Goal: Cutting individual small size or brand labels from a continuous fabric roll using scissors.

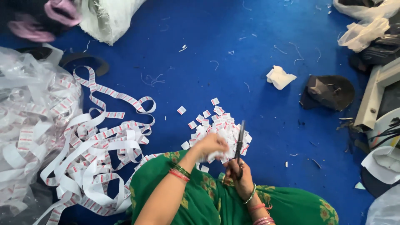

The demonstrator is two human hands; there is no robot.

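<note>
The right hand (238,173) holds black scissors (240,139), fingers closed through the handles, blades pointing away over the pile of cut labels (216,123) on the blue floor (250,62). The left hand (210,143) pinches the white label ribbon (104,143); it looks light, limp and thin, best gripped flat near the cut

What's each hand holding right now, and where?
Right hand holds scissors by the handles. Left hand pinches the white label strip near its end.
</note>
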